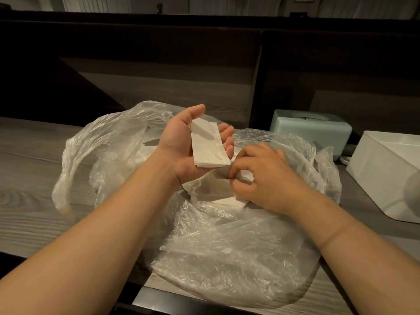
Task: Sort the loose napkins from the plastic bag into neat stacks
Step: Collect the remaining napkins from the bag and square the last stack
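On the near edge of the grey wood-grain counter (34, 160), a crumpled clear plastic bag (227, 251) spreads out, its nearest folds overhanging the counter's front. Both bare forearms reach in over it from the bottom corners. Just past the wrists, the bag's mouth lies open, and loose white napkins (211, 189) sit inside it in an untidy heap. The right hand (259, 178) is down in that opening, palm turned downward, its thumb and forefinger pinching the edge of one napkin on the heap while the other fingers curl loosely. Raised just above and to the left, the left hand (181, 146) is palm up with a small squared stack of napkins (208, 144) lying across the palm; the fingers curve gently up along the stack's far side and the thumb stands up clear of it, so the stack is cradled more than gripped. Farther back on the right, a pale green tissue box (311, 130) stands behind the bag, and a white plastic bin (386, 169) sits beside it toward the right edge. A dark wood-panel wall (159, 71) rises behind the counter.
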### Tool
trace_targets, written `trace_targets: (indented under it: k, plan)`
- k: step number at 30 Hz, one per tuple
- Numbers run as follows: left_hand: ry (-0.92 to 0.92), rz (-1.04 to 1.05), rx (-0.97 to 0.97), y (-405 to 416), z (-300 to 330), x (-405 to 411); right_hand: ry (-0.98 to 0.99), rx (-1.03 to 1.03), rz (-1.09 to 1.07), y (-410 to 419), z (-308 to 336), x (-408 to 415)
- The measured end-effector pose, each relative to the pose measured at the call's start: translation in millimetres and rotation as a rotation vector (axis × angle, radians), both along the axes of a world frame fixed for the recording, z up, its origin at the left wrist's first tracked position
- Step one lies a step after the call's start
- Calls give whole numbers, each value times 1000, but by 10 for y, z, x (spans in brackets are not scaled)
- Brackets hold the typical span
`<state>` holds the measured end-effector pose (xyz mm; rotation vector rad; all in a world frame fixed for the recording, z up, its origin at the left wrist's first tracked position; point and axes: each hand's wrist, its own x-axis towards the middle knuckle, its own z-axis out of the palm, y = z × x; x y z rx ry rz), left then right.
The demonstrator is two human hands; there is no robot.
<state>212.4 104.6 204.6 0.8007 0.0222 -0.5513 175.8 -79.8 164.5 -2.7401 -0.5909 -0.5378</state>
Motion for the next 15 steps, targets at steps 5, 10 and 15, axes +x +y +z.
trace_targets:
  k: [5,10,15]
  plan:
    - [-1,10,-21,12,0,14,-125,101,-11,-50,38,-19]
    - [-6,37,-41,5,-7,18,-182,187,22,-90,90,-39]
    - [-19,52,-71,9,-17,40,-213,347,123,-91,128,-54]
